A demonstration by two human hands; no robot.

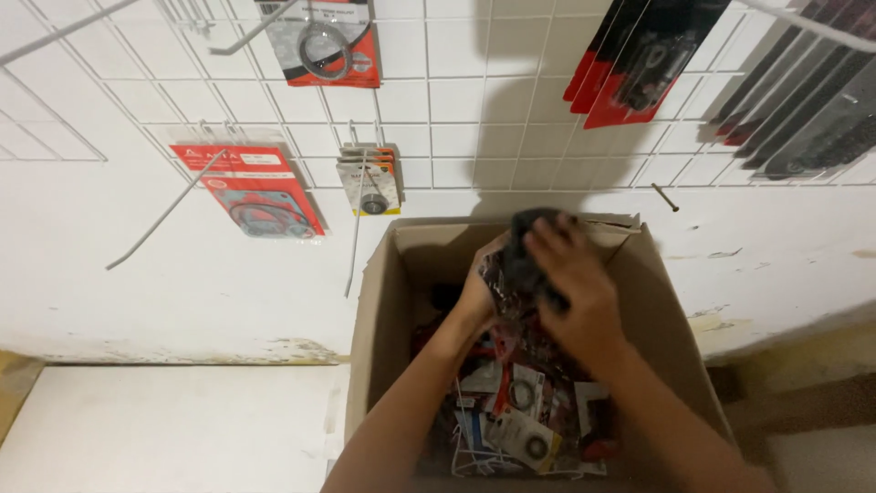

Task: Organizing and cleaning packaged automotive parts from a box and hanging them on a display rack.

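Both my hands are inside an open cardboard box [379,301] that stands against a white wall. My left hand [482,290] and my right hand [570,283] together grip a bunch of dark packets [522,260] with red and clear parts, lifted near the top of the box. The motion blurs them, so their exact kind is unclear. Below my forearms the box holds several small packaged parts, among them a packet with a black ring [529,443].
A white wire grid [456,100] covers the wall above the box. On its hooks hang red packets with gaskets [255,187], a small bearing packet [370,183], a ring packet [328,46] and dark red packets [630,64]. Long bare hooks [164,215] stick out at left. A nail [664,197] is in the wall.
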